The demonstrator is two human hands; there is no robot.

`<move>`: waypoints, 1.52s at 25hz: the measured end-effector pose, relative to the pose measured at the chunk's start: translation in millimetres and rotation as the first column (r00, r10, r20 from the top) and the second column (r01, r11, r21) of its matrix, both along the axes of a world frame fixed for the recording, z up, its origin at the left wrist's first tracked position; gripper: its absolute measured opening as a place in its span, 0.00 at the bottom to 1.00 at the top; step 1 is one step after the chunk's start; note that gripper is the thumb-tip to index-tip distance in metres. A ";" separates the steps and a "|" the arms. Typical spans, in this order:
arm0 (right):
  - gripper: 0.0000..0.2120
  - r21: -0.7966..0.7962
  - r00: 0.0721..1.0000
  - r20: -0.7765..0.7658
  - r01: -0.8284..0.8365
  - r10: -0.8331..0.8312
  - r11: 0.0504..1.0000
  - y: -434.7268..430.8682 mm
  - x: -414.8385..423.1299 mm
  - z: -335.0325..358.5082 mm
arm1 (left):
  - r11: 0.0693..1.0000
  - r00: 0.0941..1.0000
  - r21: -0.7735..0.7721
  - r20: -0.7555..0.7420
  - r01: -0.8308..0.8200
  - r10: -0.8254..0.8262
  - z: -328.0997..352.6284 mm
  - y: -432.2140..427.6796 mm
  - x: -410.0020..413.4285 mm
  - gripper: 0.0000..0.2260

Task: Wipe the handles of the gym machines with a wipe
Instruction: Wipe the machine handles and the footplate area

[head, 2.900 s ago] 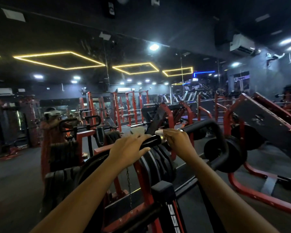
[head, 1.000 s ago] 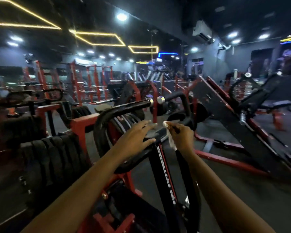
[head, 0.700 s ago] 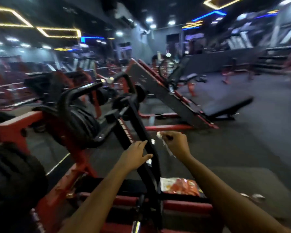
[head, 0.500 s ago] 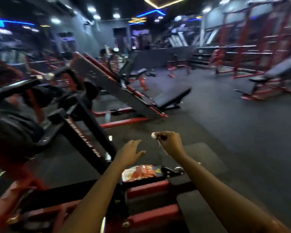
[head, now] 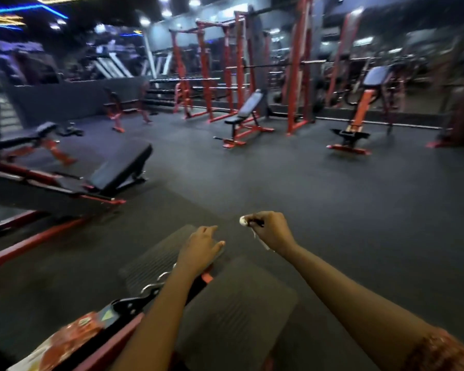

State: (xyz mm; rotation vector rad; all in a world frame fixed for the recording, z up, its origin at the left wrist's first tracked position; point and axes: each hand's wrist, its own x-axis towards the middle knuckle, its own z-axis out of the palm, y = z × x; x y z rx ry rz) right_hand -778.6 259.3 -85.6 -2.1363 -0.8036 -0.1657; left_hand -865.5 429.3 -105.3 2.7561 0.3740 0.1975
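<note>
Wipe (head: pixel 242 220): pinched in curled fingers of right hand (head: pixel 269 231), bunched, white end poking out leftward, thin tail hanging under the palm, so long axis roughly up-down. Left hand (head: pixel 201 250) just beside, lower, fingers loose, holding nothing. Nothing to wipe near the hands; padded machine (head: pixel 118 170) far to the left, incline bench (head: pixel 245 113) well ahead. Probably to be carried there first, right hand nearer to lead.

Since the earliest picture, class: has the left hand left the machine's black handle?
Yes. The left hand has come off the handle, now out of view, and hangs free over the grey floor mat, past the machine's red frame.
</note>
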 end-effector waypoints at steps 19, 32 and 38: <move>0.09 -0.071 0.961 0.010 0.276 -0.276 0.958 -299.1 463.7 7.5 | 0.959 0.963 0.129 -0.130 0.253 -0.237 3.8 -280.3 525.3 0.23; 0.09 -0.046 0.998 -0.065 0.002 -0.005 0.999 -133.6 780.6 3.2 | 0.993 0.984 0.116 -0.173 -0.033 0.053 -9.3 -99.6 794.1 0.25; 0.09 -0.064 0.967 -0.020 -0.253 0.253 0.965 8.7 923.1 10.4 | 0.945 0.939 0.107 -0.121 -0.310 0.322 -5.1 20.7 886.1 0.24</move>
